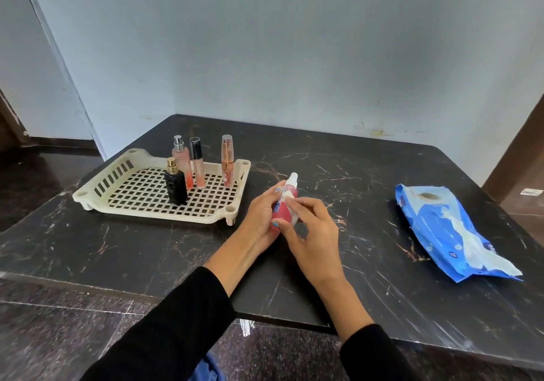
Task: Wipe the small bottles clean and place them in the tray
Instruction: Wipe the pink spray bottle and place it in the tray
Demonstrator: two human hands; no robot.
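Note:
My left hand [260, 215] grips a small red bottle [285, 209] with a white cap above the dark marble table. My right hand [313, 233] pinches a small white wipe [290, 195] against the bottle's upper side. To the left stands a cream slotted tray [147, 204]. Upright in the tray are a black bottle with a gold cap [175, 184], a pink spray bottle [183, 161], a dark-capped tube [197, 162] and a clear pink tube [227, 159].
A blue wet-wipe pack [450, 230] lies on the right side of the black marble table [368, 180]. The table's front edge runs just below my forearms, with dark stone floor under it. A pale wall stands behind the table.

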